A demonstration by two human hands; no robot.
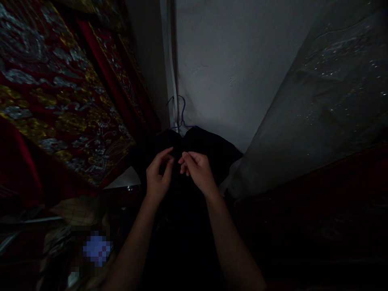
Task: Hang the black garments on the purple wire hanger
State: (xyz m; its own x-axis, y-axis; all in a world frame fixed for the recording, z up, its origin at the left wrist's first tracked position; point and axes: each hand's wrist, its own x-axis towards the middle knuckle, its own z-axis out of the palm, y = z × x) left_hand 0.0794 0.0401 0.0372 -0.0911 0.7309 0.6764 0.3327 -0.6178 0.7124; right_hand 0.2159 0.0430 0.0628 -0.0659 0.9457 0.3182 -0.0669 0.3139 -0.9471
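A black garment hangs on a purple wire hanger against a white wall. My left hand and my right hand meet at the garment's front, just below the collar. Both hands have their fingertips pinched together on the dark cloth. What exactly the fingers pinch is lost in the dim light. The lower part of the garment disappears into shadow between my forearms.
Red garments with gold and silver embroidery hang close on the left. A grey sequinned cloth hangs on the right. A white pipe or trim runs down the wall behind the hanger. Dark clutter lies low on the left.
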